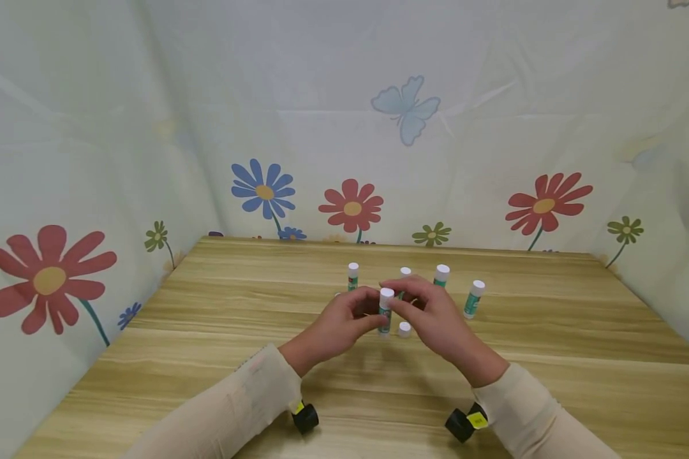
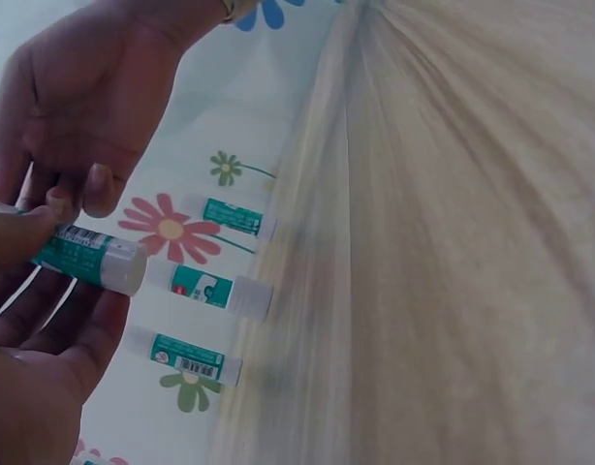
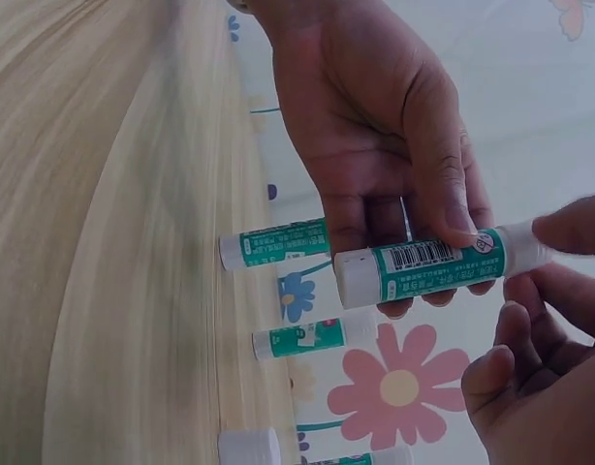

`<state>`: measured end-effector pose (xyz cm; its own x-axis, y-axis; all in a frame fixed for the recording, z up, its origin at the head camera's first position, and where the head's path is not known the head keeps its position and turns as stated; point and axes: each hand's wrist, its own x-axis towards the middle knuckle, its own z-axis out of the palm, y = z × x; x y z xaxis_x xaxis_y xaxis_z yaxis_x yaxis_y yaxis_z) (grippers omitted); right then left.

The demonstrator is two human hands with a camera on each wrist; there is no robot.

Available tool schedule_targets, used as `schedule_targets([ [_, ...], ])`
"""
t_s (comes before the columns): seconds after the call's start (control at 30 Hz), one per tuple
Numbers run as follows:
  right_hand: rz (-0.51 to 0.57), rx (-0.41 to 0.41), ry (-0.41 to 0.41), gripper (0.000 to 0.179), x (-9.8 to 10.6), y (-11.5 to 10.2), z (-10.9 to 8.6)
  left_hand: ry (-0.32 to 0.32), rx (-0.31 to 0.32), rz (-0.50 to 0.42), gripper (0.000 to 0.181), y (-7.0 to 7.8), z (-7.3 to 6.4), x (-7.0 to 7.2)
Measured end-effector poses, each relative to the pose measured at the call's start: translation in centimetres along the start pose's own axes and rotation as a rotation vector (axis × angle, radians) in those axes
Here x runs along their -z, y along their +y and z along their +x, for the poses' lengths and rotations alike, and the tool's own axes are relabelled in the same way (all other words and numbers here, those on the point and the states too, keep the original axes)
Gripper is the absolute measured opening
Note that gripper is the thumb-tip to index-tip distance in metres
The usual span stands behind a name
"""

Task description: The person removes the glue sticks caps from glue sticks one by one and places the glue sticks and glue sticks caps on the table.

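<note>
Upright between both hands is a glue stick [image 1: 385,323] with a green label and a white cap [image 1: 386,295]. My left hand [image 1: 337,323] grips its body, thumb on the near side and fingers behind. At the top, my right hand [image 1: 434,313] pinches the cap between thumb and fingers. The right wrist view shows the barcode side of the glue stick [image 3: 433,268], held clear of the table. A loose white cap [image 1: 404,329] stands on the table just right of the held stick's base.
Beyond the hands, several more glue sticks stand upright: one at the left [image 1: 353,275], one partly behind the right hand [image 1: 405,272], one behind it [image 1: 441,275], one at the right [image 1: 474,299]. The wooden table [image 1: 252,274] meets a flower-printed curtain [image 1: 321,140] at its back.
</note>
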<state>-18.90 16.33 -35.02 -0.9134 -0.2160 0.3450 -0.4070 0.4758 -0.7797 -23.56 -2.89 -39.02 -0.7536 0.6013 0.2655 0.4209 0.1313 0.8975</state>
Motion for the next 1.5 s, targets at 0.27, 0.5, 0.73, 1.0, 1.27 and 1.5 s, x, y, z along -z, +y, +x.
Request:
schedule_targets([
  [0.27, 0.021, -0.104, 0.102, 0.036, -0.9, 0.1, 0.0, 0.054, -0.017, 0.047, 0.025, 0.3, -0.2, -0.4],
  [0.5, -0.003, -0.108, 0.133, 0.027, -0.8, 0.0, 0.0, 0.044, -0.043, 0.074, 0.025, 0.1, -0.2, -0.5],
  [0.73, -0.057, -0.044, 0.046, 0.026, 0.0, 0.0, 0.0, 0.011, -0.041, 0.068, 0.03, 0.2, -0.2, -0.1],
  [1.0, 0.024, 0.0, -0.058, 0.028, 0.7, -0.3, 0.1, -0.024, -0.04, 0.072, 0.032, 0.0, 0.0, 0.3],
  [1.27, 0.04, 0.017, -0.019, 0.027, 1.4, -0.4, 0.3, -0.012, -0.001, 0.088, 0.03, -0.3, 0.3, 0.8],
  [1.5, 0.054, -0.003, 0.003, 0.028, 1.8, -0.4, 0.4, 0.035, 0.014, 0.069, 0.03, -0.4, 0.5, 1.9],
])
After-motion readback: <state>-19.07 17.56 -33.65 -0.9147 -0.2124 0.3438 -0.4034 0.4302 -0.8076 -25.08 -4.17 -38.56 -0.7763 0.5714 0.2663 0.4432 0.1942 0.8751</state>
